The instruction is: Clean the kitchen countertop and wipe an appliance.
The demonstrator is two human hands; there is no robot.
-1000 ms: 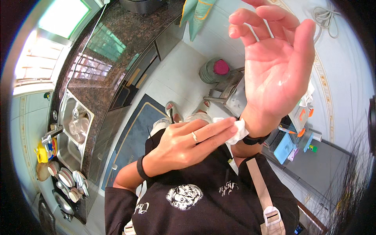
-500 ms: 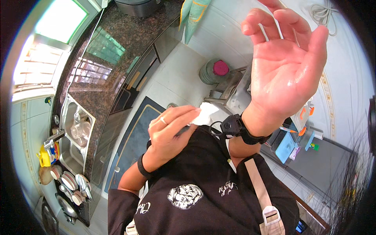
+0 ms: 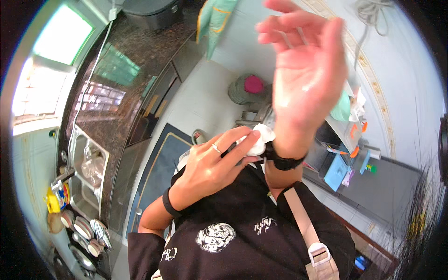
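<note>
My left hand [image 3: 212, 165], with a ring and a dark wristband, pinches a crumpled white tissue [image 3: 259, 137] beside the black strapped device [image 3: 287, 161] on my right wrist. The tissue covers part of that device. My right hand [image 3: 303, 70] is raised with its glistening palm facing up and its fingers apart, loosely bent and holding nothing; motion blurs it a little. Behind and below my hands is my black printed T-shirt [image 3: 242, 224] with a beige strap [image 3: 298, 214].
Left: dark stone counter [image 3: 109, 84], steel sink [image 3: 88, 196], stacked dishes [image 3: 84, 231], window. Ahead: green lidded bucket [image 3: 238, 93], hanging cloth [image 3: 214, 23]. Right: grey surface [image 3: 382, 182] with a light blue item [image 3: 336, 170], coiled cable [image 3: 371, 14]. A dark mat [image 3: 154, 163] lies below.
Half a second ago the tissue was away from the wrist device; my left hand has moved it rightward against it. My right hand has shifted leftward and a little up.
</note>
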